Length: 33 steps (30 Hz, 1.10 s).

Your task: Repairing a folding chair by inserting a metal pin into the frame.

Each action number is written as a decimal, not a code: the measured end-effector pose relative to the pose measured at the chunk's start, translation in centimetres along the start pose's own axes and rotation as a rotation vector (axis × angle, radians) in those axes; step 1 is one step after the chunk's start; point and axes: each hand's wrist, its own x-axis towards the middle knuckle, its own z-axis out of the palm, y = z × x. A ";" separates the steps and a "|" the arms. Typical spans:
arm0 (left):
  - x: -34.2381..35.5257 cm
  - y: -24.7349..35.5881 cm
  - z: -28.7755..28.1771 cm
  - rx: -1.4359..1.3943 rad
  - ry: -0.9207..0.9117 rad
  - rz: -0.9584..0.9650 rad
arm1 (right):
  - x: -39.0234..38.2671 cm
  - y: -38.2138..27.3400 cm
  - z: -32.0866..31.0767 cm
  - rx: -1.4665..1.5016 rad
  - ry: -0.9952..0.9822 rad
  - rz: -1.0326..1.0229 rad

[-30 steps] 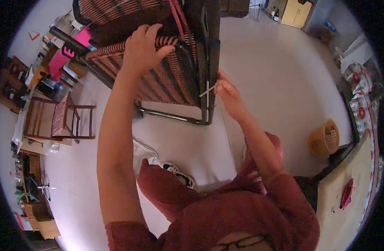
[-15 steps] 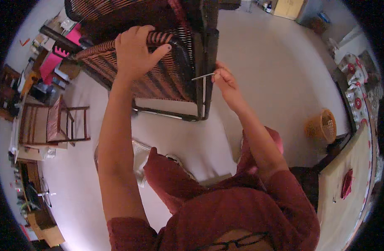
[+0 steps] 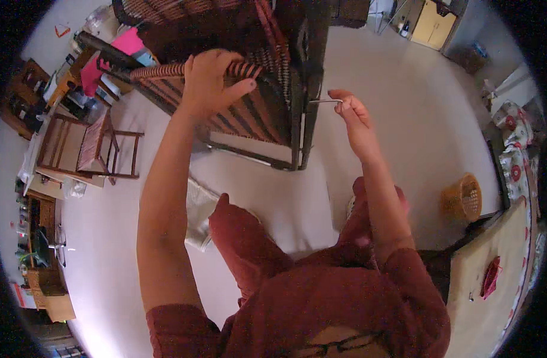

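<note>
A dark-framed chair [image 3: 243, 116] with a brown-and-black striped woven surface stands tilted in front of me. Over its woven upper edge my left hand [image 3: 211, 83] is curled, the thumb stretched out to the right along it. My right hand [image 3: 356, 116] is just right of the chair's dark frame post, pinching a thin bent metal hex key [image 3: 326, 101]. The key lies nearly level, and its far end reaches the post. Whether that tip sits in a screw is too small to tell.
A wooden chair [image 3: 94, 146] stands at the left, with a pink item [image 3: 127, 42] beyond it. An orange wicker basket [image 3: 462, 198] is on the floor at the right, near a pale table [image 3: 494, 262] bearing a red cloth [image 3: 491, 278]. A whitish mat [image 3: 199, 218] lies by my left leg.
The whole view has shifted a little. My right hand has moved right, farther from the frame post, and the hex key has turned from slanting to nearly level. My left hand keeps its place.
</note>
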 end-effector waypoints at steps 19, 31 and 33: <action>3.6 -6.7 4.1 -0.069 -0.193 -0.075 | -15.5 -14.7 -15.3 -0.895 0.394 -0.165; 3.9 -11.0 6.8 0.029 -0.243 0.077 | -42.4 -27.9 -29.3 -1.672 0.974 0.331; 3.9 -11.3 7.1 0.047 -0.254 0.061 | -45.7 -28.4 -29.8 -1.572 1.012 0.377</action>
